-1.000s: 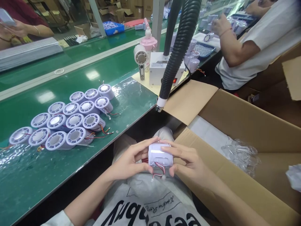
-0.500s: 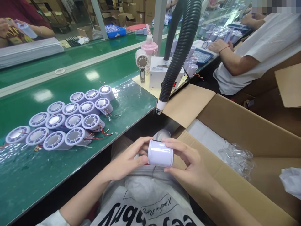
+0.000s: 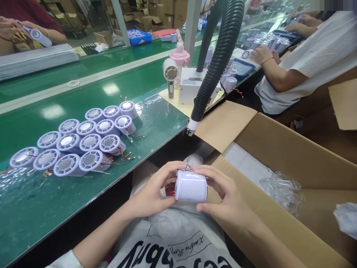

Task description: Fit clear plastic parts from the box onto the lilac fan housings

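Observation:
Above my lap I hold a pale lilac cylindrical housing (image 3: 191, 186) on its side, with thin wires at its upper edge. My left hand (image 3: 163, 186) is closed on its left end, thumb below and fingers above. At the other end my right hand (image 3: 220, 188) grips it the same way. Something red shows behind the left fingers; I cannot make out what it is. On the green bench to the left stand several similar lilac housings (image 3: 90, 160) with round silvery discs and slotted rims, some with coloured wires trailing.
A black corrugated hose (image 3: 208, 82) hangs from a white box-shaped machine (image 3: 188, 87) beside a small handheld fan (image 3: 170, 74). An open cardboard box (image 3: 292, 149) at right holds clear plastic pieces (image 3: 281, 190). Co-workers sit at the far right and across the bench.
The housing has turned slightly in my hands, so wires now show at its top. It sits a little lower, and my head view has shifted slightly.

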The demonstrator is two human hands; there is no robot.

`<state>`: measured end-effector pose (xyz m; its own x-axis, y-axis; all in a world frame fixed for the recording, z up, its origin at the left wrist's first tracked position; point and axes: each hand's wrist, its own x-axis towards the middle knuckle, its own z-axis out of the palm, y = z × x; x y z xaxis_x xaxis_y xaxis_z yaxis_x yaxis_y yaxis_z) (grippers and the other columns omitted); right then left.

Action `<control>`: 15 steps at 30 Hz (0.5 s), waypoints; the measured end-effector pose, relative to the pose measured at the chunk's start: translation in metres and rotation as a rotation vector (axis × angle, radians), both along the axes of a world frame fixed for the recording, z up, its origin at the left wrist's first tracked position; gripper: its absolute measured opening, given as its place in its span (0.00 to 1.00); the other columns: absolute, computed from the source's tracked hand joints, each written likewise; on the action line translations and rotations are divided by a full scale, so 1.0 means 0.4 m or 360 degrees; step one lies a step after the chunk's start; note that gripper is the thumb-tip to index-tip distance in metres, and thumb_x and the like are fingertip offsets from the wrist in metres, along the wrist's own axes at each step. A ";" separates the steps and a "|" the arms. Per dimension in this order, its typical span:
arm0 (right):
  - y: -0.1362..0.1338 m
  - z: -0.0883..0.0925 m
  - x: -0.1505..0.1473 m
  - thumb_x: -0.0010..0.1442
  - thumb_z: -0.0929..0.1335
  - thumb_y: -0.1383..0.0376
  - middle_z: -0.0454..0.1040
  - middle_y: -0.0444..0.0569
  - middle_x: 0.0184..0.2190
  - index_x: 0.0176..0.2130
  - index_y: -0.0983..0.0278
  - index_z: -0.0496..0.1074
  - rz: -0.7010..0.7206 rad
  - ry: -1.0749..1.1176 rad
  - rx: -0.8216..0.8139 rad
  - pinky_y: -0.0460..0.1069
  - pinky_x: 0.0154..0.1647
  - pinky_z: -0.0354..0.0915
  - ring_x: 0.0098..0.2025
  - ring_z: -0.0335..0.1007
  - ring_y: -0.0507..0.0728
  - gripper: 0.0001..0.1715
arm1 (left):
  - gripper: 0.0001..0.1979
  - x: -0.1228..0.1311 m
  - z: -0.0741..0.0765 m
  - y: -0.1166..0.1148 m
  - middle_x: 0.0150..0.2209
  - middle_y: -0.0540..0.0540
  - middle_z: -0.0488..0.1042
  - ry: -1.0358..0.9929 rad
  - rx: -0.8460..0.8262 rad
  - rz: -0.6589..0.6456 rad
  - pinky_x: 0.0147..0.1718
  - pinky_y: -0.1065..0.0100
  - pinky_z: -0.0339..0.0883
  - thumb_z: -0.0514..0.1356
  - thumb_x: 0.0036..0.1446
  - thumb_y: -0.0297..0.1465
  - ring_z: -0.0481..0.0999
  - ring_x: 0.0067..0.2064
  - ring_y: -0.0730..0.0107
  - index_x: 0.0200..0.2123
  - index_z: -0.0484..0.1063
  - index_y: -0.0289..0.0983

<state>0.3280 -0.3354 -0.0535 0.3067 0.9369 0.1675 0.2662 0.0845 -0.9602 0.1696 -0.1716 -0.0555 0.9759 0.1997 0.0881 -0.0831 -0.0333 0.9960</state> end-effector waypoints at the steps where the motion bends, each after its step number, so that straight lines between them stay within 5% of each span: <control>1: -0.001 -0.002 -0.001 0.50 0.77 0.64 0.68 0.50 0.53 0.55 0.52 0.67 -0.0019 -0.0088 0.0045 0.55 0.54 0.67 0.55 0.65 0.63 0.35 | 0.40 -0.001 -0.001 0.001 0.63 0.44 0.56 0.0007 0.0031 0.0007 0.59 0.56 0.63 0.60 0.48 0.15 0.60 0.64 0.55 0.61 0.57 0.49; 6: -0.009 -0.006 -0.003 0.52 0.75 0.71 0.66 0.49 0.52 0.52 0.51 0.67 -0.0087 -0.0334 0.0175 0.56 0.55 0.65 0.54 0.65 0.61 0.31 | 0.46 -0.005 0.007 0.007 0.64 0.44 0.53 0.0161 -0.0067 0.0027 0.61 0.55 0.59 0.71 0.43 0.25 0.60 0.63 0.55 0.62 0.54 0.52; 11: -0.006 -0.008 -0.007 0.51 0.73 0.75 0.65 0.48 0.52 0.51 0.50 0.67 -0.0091 -0.0415 0.0180 0.54 0.55 0.65 0.54 0.65 0.61 0.32 | 0.41 -0.001 0.005 -0.003 0.61 0.44 0.60 0.0262 -0.0451 -0.0151 0.54 0.59 0.65 0.72 0.44 0.30 0.65 0.60 0.55 0.59 0.58 0.51; 15: -0.001 -0.007 -0.013 0.51 0.76 0.68 0.65 0.50 0.54 0.52 0.51 0.66 -0.0030 -0.0398 0.0139 0.55 0.56 0.65 0.55 0.66 0.62 0.32 | 0.33 -0.003 -0.021 -0.023 0.56 0.46 0.67 0.0293 -0.0566 -0.0109 0.48 0.61 0.68 0.67 0.51 0.37 0.72 0.53 0.60 0.58 0.59 0.52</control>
<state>0.3227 -0.3358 -0.0564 0.2627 0.9102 0.3201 0.4965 0.1569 -0.8537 0.1682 -0.1808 -0.0641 0.9811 0.1200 -0.1520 0.1074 0.3156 0.9428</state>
